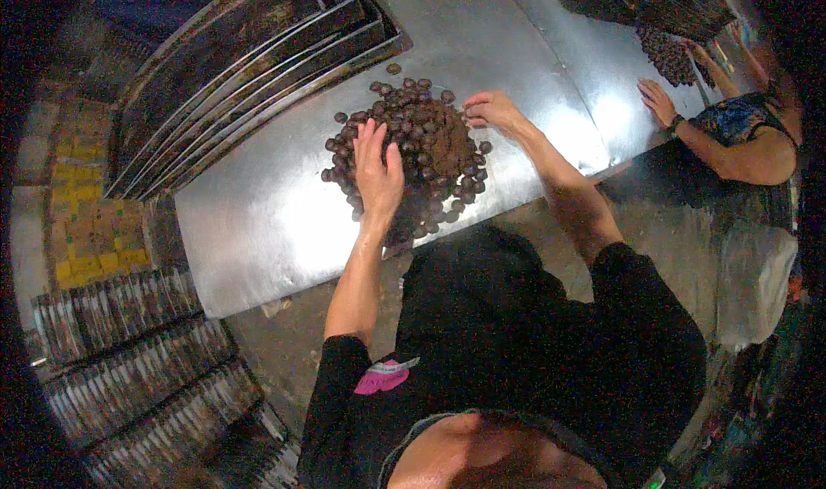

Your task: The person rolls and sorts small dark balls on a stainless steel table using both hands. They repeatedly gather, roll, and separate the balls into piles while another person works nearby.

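Observation:
A heap of small dark brown balls point(419, 128) lies on a shiny sheet-metal tabletop point(258, 231) in front of me, with brown powder point(450, 142) over its right part. My left hand point(377, 173) rests palm down on the heap's left side, fingers extended and somewhat apart. At the heap's upper right edge is my right hand point(493, 111), its fingers bent and close together; whether something is between the fingertips cannot be made out. Loose balls lie around the heap's edges.
Nested dark metal trays point(258, 69) stand at the upper left of the table. Stacked racks or trays point(129, 334) are at lower left. On the right, a co-worker's hand point(657, 102) rests on the metal near another dark pile point(668, 53). The table's near edge runs below the heap.

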`<state>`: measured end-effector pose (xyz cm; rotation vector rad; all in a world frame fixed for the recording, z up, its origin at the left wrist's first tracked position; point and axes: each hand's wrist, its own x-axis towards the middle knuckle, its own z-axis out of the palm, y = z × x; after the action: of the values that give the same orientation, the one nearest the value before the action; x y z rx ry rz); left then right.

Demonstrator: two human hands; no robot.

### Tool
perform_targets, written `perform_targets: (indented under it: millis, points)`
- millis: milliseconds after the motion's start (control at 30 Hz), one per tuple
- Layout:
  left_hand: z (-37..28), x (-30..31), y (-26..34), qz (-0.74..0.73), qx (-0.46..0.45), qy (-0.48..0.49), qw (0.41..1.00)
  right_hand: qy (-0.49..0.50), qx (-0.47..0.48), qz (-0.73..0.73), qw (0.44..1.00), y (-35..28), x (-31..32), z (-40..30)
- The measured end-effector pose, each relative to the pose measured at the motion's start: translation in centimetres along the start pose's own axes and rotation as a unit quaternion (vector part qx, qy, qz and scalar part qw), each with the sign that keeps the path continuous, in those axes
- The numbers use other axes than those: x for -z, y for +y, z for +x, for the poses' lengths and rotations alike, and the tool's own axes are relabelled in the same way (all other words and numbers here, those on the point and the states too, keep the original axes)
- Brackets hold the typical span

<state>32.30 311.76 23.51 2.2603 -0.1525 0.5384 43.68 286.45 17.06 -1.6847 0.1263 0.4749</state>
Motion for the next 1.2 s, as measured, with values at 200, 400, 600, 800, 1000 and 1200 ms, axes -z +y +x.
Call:
perform_targets:
  millis: [200,400,600,800,1000,1200]
  points:
    - [1.9,0.8,1.9,-0.048,0.04,0.042,0.997,0.017,0.262,-0.47,0.843,-0.5,-3.6,-0.6]
    - [2.0,1.2,2.7,-0.092,0.07,0.048,0.992,0.054,0.079,-0.282,0.955,-1.1,-2.6,1.1]
    - [2.6,-0.4,3.6,-0.551,0.228,0.073,0.8,-0.048,0.085,0.063,0.993,-7.5,-3.2,-5.3]
    - [5.5,-2.2,4.5,-0.782,0.3,-0.041,0.545,0.024,0.435,-0.327,0.839,-11.3,-9.2,-10.1]
    - [5.1,-1.6,4.8,-0.775,0.247,-0.052,0.58,-0.105,0.186,-0.049,0.976,-17.4,-9.4,-10.0]
    - [4.4,-2.4,4.4,-0.621,0.1,-0.007,0.777,-0.042,0.378,-0.091,0.92,-14.5,-14.4,-8.8]
